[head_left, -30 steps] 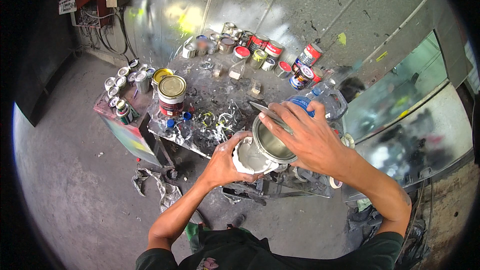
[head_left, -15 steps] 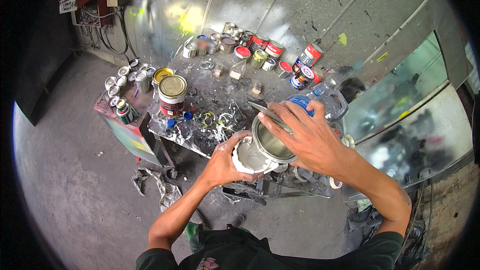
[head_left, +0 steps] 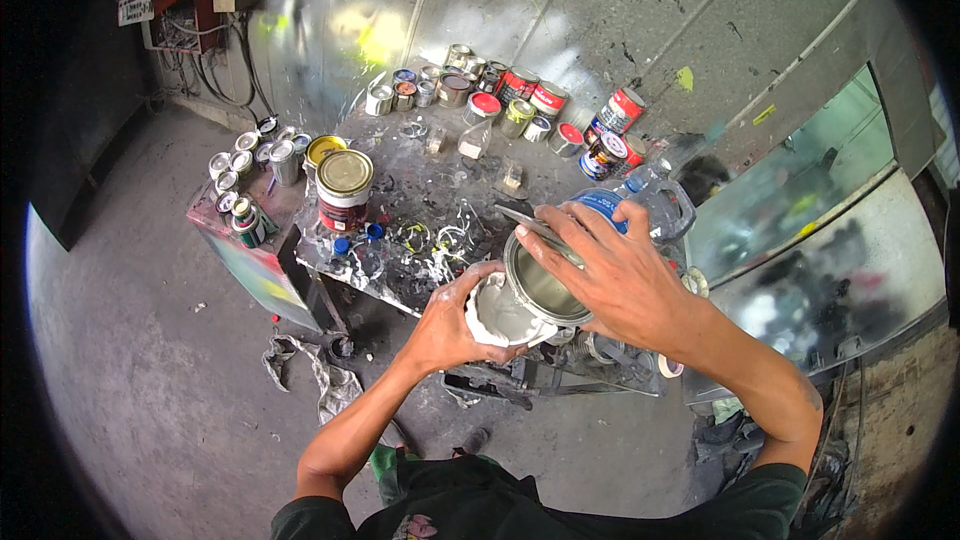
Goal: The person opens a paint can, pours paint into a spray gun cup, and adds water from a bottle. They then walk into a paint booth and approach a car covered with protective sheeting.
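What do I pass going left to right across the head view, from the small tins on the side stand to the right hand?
Cluster of small tins → gold-lidded can → left hand → white cup → open metal can → right hand.

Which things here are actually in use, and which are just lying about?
In use:
left hand holding small white paint-filled cup
right hand tilting open metal tin

Lying about:
large gold-lidded can
red-lidded tins by the wall
crumpled rag on the floor
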Demonstrator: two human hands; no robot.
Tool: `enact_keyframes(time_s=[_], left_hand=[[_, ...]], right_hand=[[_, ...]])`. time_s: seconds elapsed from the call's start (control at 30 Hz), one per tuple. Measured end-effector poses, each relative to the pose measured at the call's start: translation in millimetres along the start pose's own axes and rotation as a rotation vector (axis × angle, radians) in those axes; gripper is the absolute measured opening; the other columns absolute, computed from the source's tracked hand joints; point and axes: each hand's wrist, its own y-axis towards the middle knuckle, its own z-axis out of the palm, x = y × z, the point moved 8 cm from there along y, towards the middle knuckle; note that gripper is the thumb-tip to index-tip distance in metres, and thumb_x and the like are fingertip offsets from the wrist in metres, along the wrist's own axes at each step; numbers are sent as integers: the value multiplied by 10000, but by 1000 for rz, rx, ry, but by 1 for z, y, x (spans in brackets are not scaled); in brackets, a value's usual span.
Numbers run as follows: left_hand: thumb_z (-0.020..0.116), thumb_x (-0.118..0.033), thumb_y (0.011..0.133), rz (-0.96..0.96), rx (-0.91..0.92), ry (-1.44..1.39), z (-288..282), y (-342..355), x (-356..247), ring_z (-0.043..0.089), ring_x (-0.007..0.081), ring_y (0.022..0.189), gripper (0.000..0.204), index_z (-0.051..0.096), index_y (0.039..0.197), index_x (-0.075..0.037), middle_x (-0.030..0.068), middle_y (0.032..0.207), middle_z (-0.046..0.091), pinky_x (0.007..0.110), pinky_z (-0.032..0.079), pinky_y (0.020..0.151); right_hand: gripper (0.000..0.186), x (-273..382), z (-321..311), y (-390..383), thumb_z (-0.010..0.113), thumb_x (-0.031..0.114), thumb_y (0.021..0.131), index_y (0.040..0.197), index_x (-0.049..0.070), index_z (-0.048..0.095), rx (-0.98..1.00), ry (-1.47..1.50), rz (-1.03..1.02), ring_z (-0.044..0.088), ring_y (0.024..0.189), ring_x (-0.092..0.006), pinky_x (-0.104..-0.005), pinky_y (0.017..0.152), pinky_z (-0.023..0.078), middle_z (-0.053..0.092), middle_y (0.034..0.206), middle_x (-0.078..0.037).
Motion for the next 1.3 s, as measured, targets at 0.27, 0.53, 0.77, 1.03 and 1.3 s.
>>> enact_keyframes(time_s=[0.27,0.53,0.77,1.03,1.3], left_hand=[[884,-276,496,13,-33,15,-4,1,-6,660,236,1002,872,530,1254,-30,139,1061,678,366,497,921],[881,-264,491,9,-25,18,-7,1,-1,661,248,1006,880,524,1264,-41,144,1070,674,372,503,911],[874,-275,491,-27,-11,-2,-8,1,5,669,261,994,881,523,1267,-52,143,1047,678,378,507,902],[866,-260,497,-24,-30,-14,-15,0,4,670,255,1001,843,542,1251,-69,128,1054,683,375,504,918],[866,-254,512,-34,-36,23,-29,-3,10,635,250,1091,827,544,1250,-68,122,1176,646,379,482,967]], right_hand=[[638,1,-1,3,629,115,782,1395,65,462,-15,-22,-11,477,1186,-263,-489,926,324,479,1341,-159],[630,2,0,7,626,126,787,1394,65,466,-31,-23,-16,474,1197,-270,-491,929,323,483,1338,-161],[673,1,2,9,660,142,766,1402,61,455,-24,-12,-17,468,1208,-284,-494,933,316,479,1354,-169],[1044,-16,10,6,851,328,541,1447,83,393,-70,195,75,472,1177,-286,-476,895,308,481,1279,-175],[1166,-71,46,4,895,415,491,1476,90,362,-173,560,387,502,1071,-310,-419,941,304,505,1129,-162]])
